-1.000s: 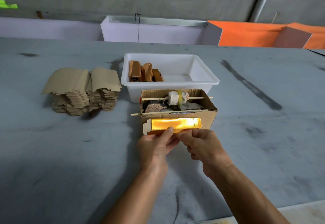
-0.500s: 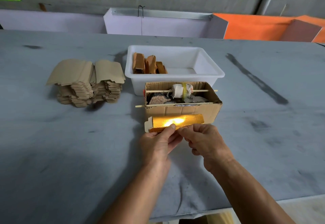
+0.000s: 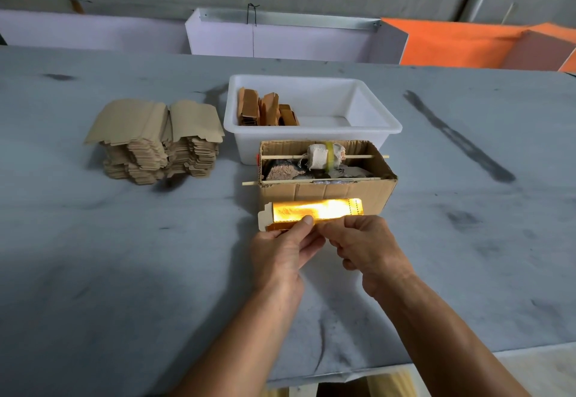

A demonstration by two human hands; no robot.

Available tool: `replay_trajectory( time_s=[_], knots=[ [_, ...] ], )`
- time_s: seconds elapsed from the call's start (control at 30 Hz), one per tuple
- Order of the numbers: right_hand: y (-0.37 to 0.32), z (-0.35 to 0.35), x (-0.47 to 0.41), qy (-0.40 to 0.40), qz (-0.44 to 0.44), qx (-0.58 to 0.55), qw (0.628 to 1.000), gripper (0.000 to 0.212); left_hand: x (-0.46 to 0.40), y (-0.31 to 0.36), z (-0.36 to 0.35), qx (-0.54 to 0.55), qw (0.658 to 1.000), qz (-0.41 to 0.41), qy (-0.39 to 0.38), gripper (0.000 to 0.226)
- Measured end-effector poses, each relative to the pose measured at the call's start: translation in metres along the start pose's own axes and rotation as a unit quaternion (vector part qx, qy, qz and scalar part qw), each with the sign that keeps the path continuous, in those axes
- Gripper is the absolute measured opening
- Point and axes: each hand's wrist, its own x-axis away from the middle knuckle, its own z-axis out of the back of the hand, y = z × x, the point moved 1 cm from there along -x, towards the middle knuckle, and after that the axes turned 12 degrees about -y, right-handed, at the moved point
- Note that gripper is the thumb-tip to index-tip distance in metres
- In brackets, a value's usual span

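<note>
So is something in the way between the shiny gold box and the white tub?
Yes: the open cardboard box stands right between them. The gold box, pinched by the left hand and right hand, is held just in front of it; the white tub is behind.

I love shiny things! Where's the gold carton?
Head view, centre: the gold carton is held by the left hand and right hand, just in front of the cardboard box.
</note>
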Motion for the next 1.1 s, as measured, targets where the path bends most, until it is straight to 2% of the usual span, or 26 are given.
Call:
replay_trajectory(
  time_s=[0.23, 0.67, 0.97, 1.1],
  knots=[
    [-0.0004, -0.0017, -0.0029, 0.009, -0.007, -0.008, 1.000, 0.014, -0.0007, -0.0007, -0.0006, 0.002, 1.000, -0.002, 0.008, 0.004],
    [-0.0008, -0.0031, -0.0088, 0.028, -0.040, 0.007, 0.999, 0.026, -0.0001, -0.0031, -0.0014, -0.007, 0.999, -0.004, 0.036, 0.007],
    [-0.0055, -0.0042, -0.0085, 0.030, -0.043, 0.043, 0.998, 0.013, -0.0027, -0.0021, -0.0023, -0.014, 0.999, 0.003, 0.053, 0.011],
    [-0.0040, -0.0063, -0.0099, 0.041, -0.033, 0.038, 0.998, 0.025, -0.0035, -0.0009, -0.0044, -0.006, 0.999, -0.008, 0.051, 0.007]
  ],
)
